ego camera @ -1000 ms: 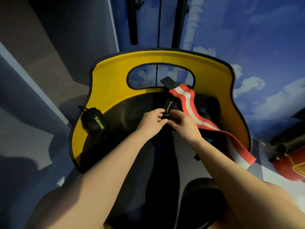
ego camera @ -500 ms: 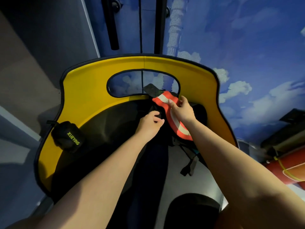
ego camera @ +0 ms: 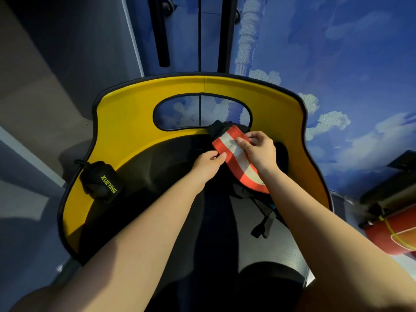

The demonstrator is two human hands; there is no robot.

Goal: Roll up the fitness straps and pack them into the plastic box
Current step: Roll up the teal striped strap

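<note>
An orange strap with a white middle stripe (ego camera: 234, 154) lies folded over dark gear at the back of a yellow-rimmed black seat (ego camera: 126, 131). My right hand (ego camera: 258, 152) pinches the strap's upper end between thumb and fingers. My left hand (ego camera: 208, 164) holds the strap's left edge with curled fingers. Black straps with a buckle (ego camera: 262, 228) trail down under the orange one. A plastic box is not in view.
A rolled black pouch marked XUEYING (ego camera: 101, 184) sits at the seat's left rim. A red container with a yellow cord (ego camera: 394, 235) stands at the right. Black poles (ego camera: 161, 30) rise behind the seat against a blue cloud-painted wall.
My right hand has let go of the black piece, taken the orange strap and lifted it up toward the seat back, so its long tail no longer hangs out to the right. My left hand followed to its edge.
</note>
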